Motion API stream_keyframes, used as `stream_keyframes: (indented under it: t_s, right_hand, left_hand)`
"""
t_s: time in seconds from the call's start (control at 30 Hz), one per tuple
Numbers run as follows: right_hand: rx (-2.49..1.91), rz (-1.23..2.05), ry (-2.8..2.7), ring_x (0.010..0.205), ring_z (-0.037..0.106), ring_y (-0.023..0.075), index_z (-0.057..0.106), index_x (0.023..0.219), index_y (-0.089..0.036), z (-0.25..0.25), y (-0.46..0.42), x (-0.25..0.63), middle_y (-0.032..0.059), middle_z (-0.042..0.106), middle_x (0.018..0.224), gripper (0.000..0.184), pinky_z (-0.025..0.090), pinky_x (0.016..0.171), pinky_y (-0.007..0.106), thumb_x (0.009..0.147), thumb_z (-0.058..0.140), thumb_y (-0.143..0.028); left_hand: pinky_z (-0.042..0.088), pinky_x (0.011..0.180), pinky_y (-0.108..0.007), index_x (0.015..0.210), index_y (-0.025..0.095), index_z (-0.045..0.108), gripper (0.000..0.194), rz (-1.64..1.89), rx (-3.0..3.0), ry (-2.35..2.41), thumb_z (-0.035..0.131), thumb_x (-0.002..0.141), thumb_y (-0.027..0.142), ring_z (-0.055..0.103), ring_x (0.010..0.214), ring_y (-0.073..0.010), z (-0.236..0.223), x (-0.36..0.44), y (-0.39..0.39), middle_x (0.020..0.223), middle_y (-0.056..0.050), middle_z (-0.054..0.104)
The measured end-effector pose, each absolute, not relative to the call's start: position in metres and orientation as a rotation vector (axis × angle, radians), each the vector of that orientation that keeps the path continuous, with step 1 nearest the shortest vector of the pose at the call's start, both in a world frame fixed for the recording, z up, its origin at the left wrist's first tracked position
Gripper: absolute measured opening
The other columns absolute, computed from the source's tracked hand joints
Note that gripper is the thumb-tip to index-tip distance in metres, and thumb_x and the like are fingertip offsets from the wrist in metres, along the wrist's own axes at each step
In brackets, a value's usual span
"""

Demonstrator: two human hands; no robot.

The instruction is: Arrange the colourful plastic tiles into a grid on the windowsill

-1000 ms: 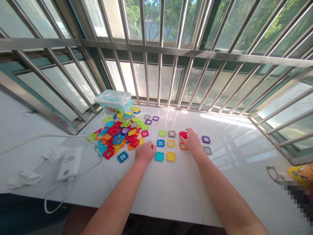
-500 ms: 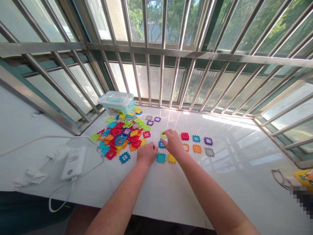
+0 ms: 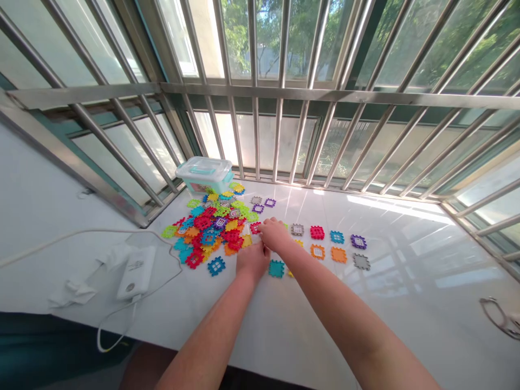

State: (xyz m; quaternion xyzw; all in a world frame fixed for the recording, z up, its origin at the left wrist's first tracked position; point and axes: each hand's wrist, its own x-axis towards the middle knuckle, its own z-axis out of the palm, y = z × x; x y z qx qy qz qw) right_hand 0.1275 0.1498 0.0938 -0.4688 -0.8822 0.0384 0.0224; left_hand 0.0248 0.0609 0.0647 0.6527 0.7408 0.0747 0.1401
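The left hand (image 3: 252,261) and right hand (image 3: 274,235) sit close together, right fingertips (image 3: 263,227) just beside a red tile (image 3: 255,228) at the edge of a heap (image 3: 211,233); any grip cannot be told. More tiles (image 3: 317,232) stand in rows on the bench (image 3: 406,325). The box (image 3: 201,170) label is unreadable.

Red, blue, yellow, apparently plastic lattice tiles (image 3: 209,235)

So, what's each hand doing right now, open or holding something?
Left hand: curled, cannot tell if it holds anything.
Right hand: fingertips at a red plastic tile, grip unclear.
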Motion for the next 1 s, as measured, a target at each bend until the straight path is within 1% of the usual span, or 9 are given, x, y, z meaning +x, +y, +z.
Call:
stream_keyframes:
  t_s: [0.07,0.17,0.23,0.3,0.47,0.6,0.7,0.83,1.0]
  right_hand:
    - [-1.481,0.116,-2.708,0.116,0.057,0.0303,0.074,0.111,-0.025,0.093,0.151,0.128,0.0115,0.07,0.113,0.02,0.048,0.094,0.04,0.099,0.066,-0.04]
    - [-1.557,0.111,-2.609,0.118,0.057,0.0322,0.068,0.117,-0.022,0.092,0.152,0.123,0.0129,0.07,0.115,0.041,0.048,0.095,0.042,0.095,0.07,-0.057]
    - [-1.605,0.123,-2.534,0.118,0.057,0.0324,0.063,0.123,-0.021,0.09,0.154,0.118,0.0137,0.07,0.117,0.052,0.047,0.097,0.044,0.092,0.073,-0.062]
    - [-1.63,0.148,-2.488,0.119,0.058,0.0321,0.058,0.129,-0.021,0.089,0.156,0.113,0.0145,0.069,0.121,0.058,0.047,0.098,0.044,0.09,0.075,-0.062]
    - [-1.613,0.258,-2.485,0.12,0.059,0.0299,0.053,0.132,-0.022,0.088,0.158,0.107,0.0126,0.068,0.124,0.054,0.047,0.098,0.041,0.091,0.077,-0.048]
    - [-1.492,0.262,-2.443,0.118,0.059,0.0275,0.053,0.134,-0.021,0.088,0.153,0.113,0.0117,0.068,0.122,0.048,0.046,0.1,0.038,0.093,0.073,-0.036]
    - [-1.401,0.231,-2.316,0.117,0.059,0.0275,0.053,0.133,-0.02,0.09,0.137,0.127,0.0118,0.066,0.123,0.043,0.047,0.102,0.039,0.094,0.069,-0.031]
    - [-1.368,0.273,-2.063,0.114,0.061,0.0288,0.053,0.131,-0.021,0.092,0.089,0.168,0.012,0.066,0.121,0.041,0.05,0.099,0.041,0.095,0.068,-0.035]
    - [-1.547,0.294,-1.848,0.108,0.067,0.03,0.05,0.134,-0.024,0.077,0.014,0.238,0.0129,0.067,0.122,0.051,0.055,0.093,0.045,0.095,0.066,-0.052]
  left_hand:
    - [0.051,0.091,-0.042,0.119,0.021,0.073,0.046,0.223,1.893,2.152,0.035,0.106,0.043,0.073,0.095,-0.0309,0.065,0.025,0.06,0.1,-0.015,0.077]
    - [0.052,0.088,-0.041,0.115,0.02,0.074,0.043,0.229,1.911,2.17,0.038,0.105,0.04,0.074,0.093,-0.0307,0.065,0.025,0.06,0.099,-0.015,0.077]
    - [0.053,0.087,-0.041,0.117,0.019,0.074,0.042,0.221,1.919,2.171,0.039,0.105,0.038,0.075,0.091,-0.0306,0.065,0.025,0.06,0.098,-0.016,0.077]
    - [0.054,0.085,-0.042,0.122,0.019,0.073,0.042,0.208,1.922,2.171,0.04,0.104,0.038,0.075,0.089,-0.031,0.066,0.025,0.061,0.097,-0.016,0.077]
    - [0.054,0.084,-0.043,0.13,0.018,0.07,0.046,0.189,1.91,2.173,0.039,0.104,0.04,0.075,0.09,-0.0323,0.069,0.025,0.061,0.098,-0.017,0.077]
    - [0.052,0.085,-0.042,0.116,0.019,0.075,0.047,0.201,1.889,2.167,0.038,0.105,0.044,0.075,0.094,-0.0328,0.071,0.025,0.06,0.098,-0.018,0.077]
    - [0.051,0.085,-0.039,0.109,0.019,0.076,0.045,0.201,1.879,2.173,0.038,0.105,0.042,0.075,0.095,-0.0314,0.071,0.026,0.059,0.099,-0.017,0.077]
    - [0.05,0.084,-0.038,0.106,0.022,0.076,0.04,0.212,1.941,2.184,0.039,0.105,0.038,0.074,0.093,-0.0292,0.069,0.026,0.058,0.098,-0.014,0.078]
    - [0.05,0.081,-0.037,0.104,0.021,0.077,0.04,0.191,1.983,2.206,0.04,0.103,0.036,0.074,0.09,-0.0284,0.063,0.025,0.059,0.096,-0.013,0.078]
